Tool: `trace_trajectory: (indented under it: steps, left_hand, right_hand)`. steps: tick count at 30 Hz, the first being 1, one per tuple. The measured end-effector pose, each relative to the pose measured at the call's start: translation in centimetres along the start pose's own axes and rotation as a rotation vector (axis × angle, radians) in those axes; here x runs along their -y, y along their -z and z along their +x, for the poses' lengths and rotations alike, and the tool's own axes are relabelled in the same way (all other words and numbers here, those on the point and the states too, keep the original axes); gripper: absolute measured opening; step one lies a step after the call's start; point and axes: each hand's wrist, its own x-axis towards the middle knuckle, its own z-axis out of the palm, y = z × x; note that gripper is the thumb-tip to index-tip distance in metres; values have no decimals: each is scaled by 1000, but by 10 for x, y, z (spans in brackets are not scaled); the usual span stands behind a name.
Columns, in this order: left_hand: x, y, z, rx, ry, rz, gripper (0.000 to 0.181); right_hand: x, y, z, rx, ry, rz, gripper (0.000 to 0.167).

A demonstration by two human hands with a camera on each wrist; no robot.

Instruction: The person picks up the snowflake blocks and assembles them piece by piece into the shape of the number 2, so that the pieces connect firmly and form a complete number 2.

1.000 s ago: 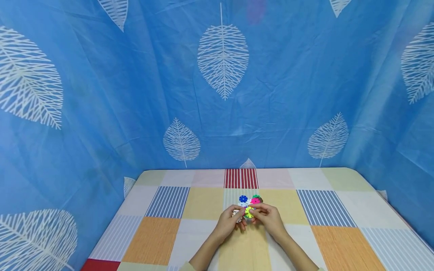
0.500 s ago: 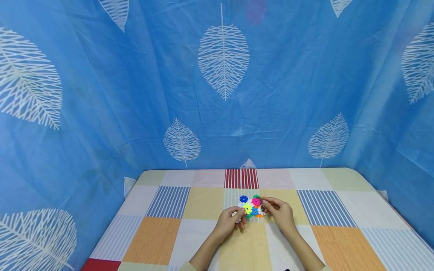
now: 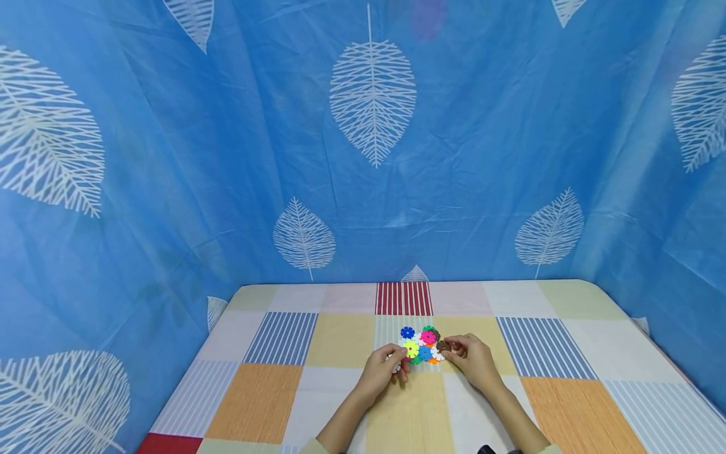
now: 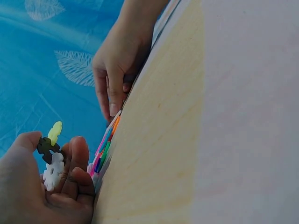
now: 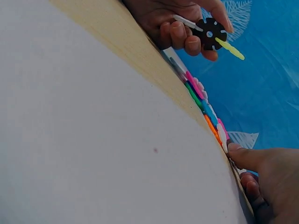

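Observation:
My left hand [image 3: 379,373] pinches a joined set of notched discs: a dark disc [image 5: 204,34] with a yellow disc [image 5: 230,48] and a white disc [image 4: 53,171] slotted into it, held above the table. Beyond it lies a pile of flat coloured discs, among them a blue disc [image 3: 407,332], a pink disc [image 3: 428,338] and a light blue disc [image 3: 425,353]. At the pile's right side my right hand [image 3: 475,363] grips a brown disc [image 3: 443,346] between thumb and fingers, beside a white disc in the pile.
A patchwork cloth [image 3: 278,403] with plain and striped squares covers the table. Blue curtains [image 3: 454,157] with white leaf prints hang behind it and on both sides.
My right hand has moved from beside the left hand's joined discs to the right side of the pile and now pinches a brown disc. The left hand has kept its hold, shifting slightly.

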Motion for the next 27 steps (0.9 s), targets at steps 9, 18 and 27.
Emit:
trace_trajectory:
  steps: [9, 18, 27]
  left_hand:
    - [-3, 0, -2, 65, 39, -94, 24]
    - [-6, 1, -2, 82, 63, -132, 31]
    - [-5, 1, -3, 106, 79, -102, 35]
  right_hand:
    - [6, -2, -1, 0, -83, 323, 19]
    - [47, -5, -7, 85, 88, 563, 12]
    - [61, -4, -10, 86, 134, 587, 8]
